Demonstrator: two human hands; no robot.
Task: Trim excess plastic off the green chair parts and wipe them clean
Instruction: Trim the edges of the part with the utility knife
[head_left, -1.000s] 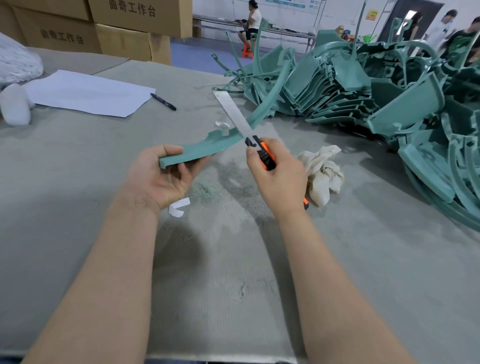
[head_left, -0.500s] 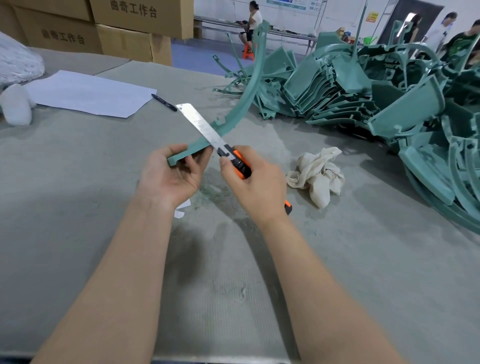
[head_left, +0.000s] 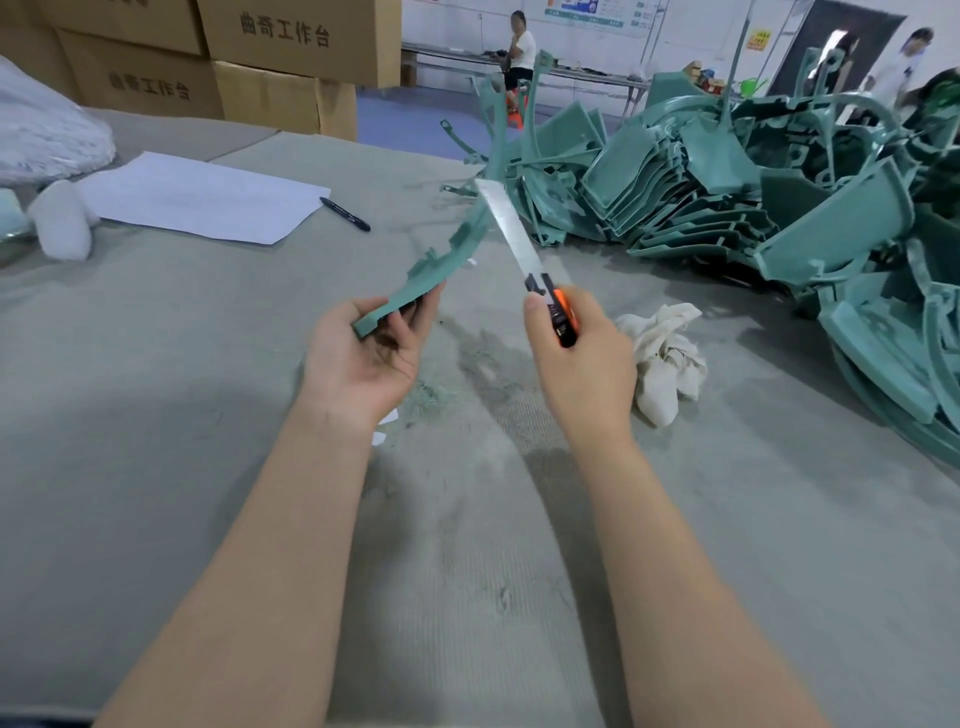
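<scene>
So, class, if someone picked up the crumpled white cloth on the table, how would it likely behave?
The cloth lies in soft folds, so it would probably hang limp rather than keep its shape. It looks thin, so likely light. Bunched on the rough table, it seems unlikely to roll or slide.

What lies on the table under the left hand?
On the table, green shavings and white scraps show just past the wrist of the left hand. The hand and forearm cover whatever lies directly beneath them.
</scene>
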